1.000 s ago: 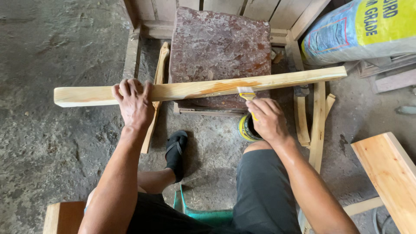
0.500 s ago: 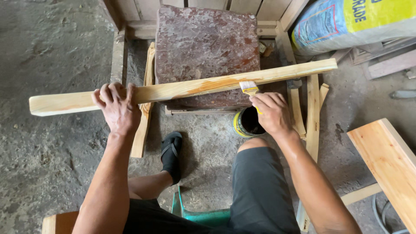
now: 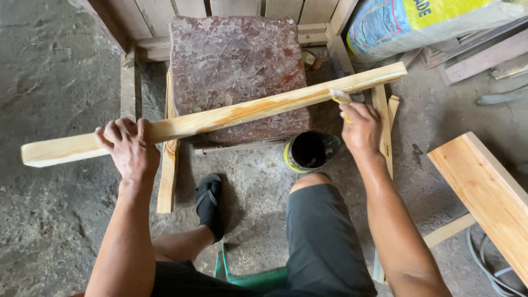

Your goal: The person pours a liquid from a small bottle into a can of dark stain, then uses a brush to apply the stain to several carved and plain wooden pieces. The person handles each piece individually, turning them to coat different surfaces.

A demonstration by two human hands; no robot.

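Note:
A long pale wooden slat [image 3: 231, 114] lies slanted across a reddish stone block [image 3: 236, 71], partly coated with amber finish along its middle. My left hand [image 3: 127, 147] grips the slat near its left end. My right hand [image 3: 360, 127] holds a small paintbrush [image 3: 341, 99] with its bristles against the slat near the right end. A small dark-mouthed can with a yellow rim [image 3: 309, 151] stands on the floor just below that hand, beside my knee.
Several more slats lean beside the block [image 3: 168, 170] and to the right [image 3: 382, 110]. A wide plank [image 3: 484, 192] lies at right. A filled sack [image 3: 418, 22] rests at top right. Wooden frames stand behind [image 3: 220, 8]. My sandalled foot [image 3: 209, 203] is on the concrete.
My right hand has drawn the brush rightwards along the slat toward its far end. The left hand keeps its grip, and the view has shifted a little.

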